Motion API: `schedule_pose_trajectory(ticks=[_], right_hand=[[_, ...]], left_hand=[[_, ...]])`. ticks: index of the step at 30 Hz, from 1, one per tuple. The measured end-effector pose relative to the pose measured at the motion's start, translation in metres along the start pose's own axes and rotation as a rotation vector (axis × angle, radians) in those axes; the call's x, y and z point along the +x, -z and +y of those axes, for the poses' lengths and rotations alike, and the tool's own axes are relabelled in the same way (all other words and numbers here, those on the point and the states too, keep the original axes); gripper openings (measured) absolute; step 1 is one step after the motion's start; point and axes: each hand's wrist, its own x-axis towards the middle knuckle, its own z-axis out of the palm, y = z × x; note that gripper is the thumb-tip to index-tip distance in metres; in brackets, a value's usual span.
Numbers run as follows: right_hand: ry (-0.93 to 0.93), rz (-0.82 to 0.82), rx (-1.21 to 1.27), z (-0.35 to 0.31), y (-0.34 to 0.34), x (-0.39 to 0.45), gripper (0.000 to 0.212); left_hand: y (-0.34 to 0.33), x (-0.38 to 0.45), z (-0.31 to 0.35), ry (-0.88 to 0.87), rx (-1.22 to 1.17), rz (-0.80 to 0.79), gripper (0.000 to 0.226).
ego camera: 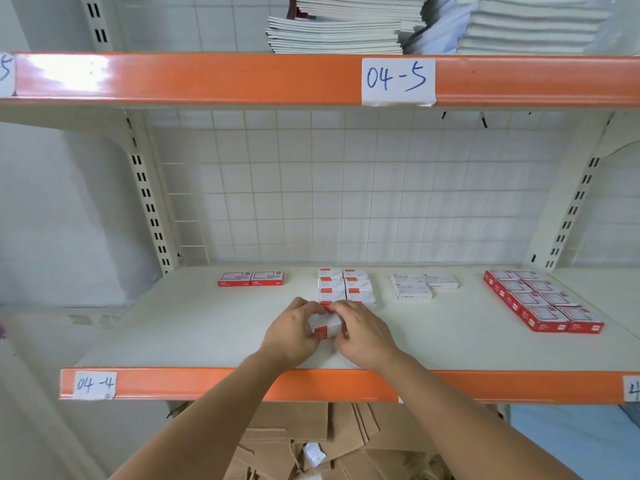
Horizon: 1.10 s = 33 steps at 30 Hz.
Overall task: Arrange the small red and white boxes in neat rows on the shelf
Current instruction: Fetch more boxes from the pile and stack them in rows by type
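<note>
Hands are both on one small red and white box [325, 328] near the shelf [194, 327] front: left hand [294, 332] and right hand [360, 332] pinch it from either side. It sits just in front of the two-column stack of matching boxes [346, 287].

Boxes [346, 287] white with red patches; shelf edge [207, 382] orange; back wall [346, 188] white grid.

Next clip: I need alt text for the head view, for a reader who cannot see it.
Both hands, left hand and right hand, hold a small white and red box on the shelf labelled 04-4, just in front of a two-column block of matching boxes. Other box groups lie along the back; notebooks are stacked above.
</note>
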Motion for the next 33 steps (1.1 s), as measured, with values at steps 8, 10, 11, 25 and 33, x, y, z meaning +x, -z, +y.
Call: schedule_pose_trajectory(ticks=[8, 10, 11, 25, 33], right_hand=[[-0.069, 0.043, 0.05, -0.001, 0.002, 0.001, 0.027], [-0.066, 0.07, -0.007, -0.002, 0.003, -0.001, 0.034], [-0.067, 0.082, -0.034, -0.002, 0.004, -0.001, 0.036], [-0.054, 0.017, 0.034, -0.002, 0.004, -0.004, 0.032], [-0.123, 0.11, -0.108, 0.006, -0.001, 0.001, 0.018]], left_hand=[[0.003, 0.003, -0.002, 0.115, -0.217, 0.084, 0.02], [0.003, 0.002, 0.0, 0.109, -0.161, 0.087, 0.028], [0.002, 0.002, 0.002, 0.107, -0.126, 0.081, 0.028], [-0.006, 0.001, 0.001, -0.065, 0.179, -0.027, 0.041], [-0.009, 0.007, -0.002, -0.044, 0.198, 0.081, 0.031]])
